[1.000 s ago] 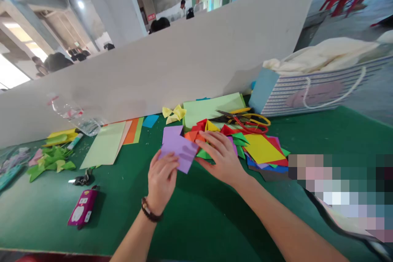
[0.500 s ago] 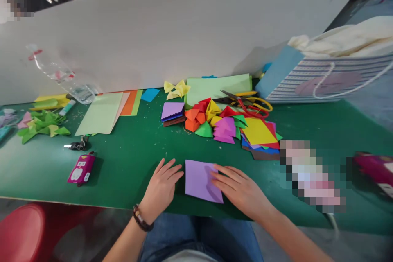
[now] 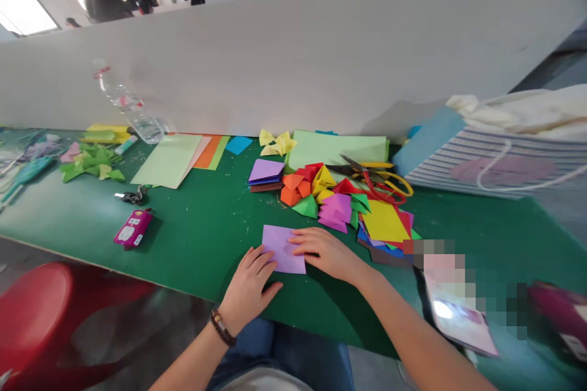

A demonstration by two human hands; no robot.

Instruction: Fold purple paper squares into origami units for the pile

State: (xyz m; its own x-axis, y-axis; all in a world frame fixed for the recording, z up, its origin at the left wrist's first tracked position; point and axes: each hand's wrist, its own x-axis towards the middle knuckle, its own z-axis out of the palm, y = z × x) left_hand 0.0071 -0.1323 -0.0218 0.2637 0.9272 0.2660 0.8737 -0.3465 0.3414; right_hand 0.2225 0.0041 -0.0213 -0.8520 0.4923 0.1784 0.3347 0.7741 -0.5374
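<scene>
- Open lane: green tabletop (image 3: 211, 214), between magenta pouch (image 3: 132, 229) and purple paper square (image 3: 279, 241).
- Barrier, far edge: pale partition (image 3: 257, 61), upright.
- Obstacle, far left: plastic bottle (image 3: 131, 107), beside partition.
- Obstacle, far centre-right: folded paper pieces (image 3: 337, 211), just before red-handled scissors (image 3: 369, 182).
- Obstacle, far right: striped gift bag (image 3: 499, 162), upright.
- Obstacle, near right: smartphone (image 3: 463, 331), on right forearm's (image 3: 408, 330) outer side.

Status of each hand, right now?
Left hand: open, fingertips over the left edge of the purple paper.
Right hand: open, fingertips over the same paper's right side.
</scene>
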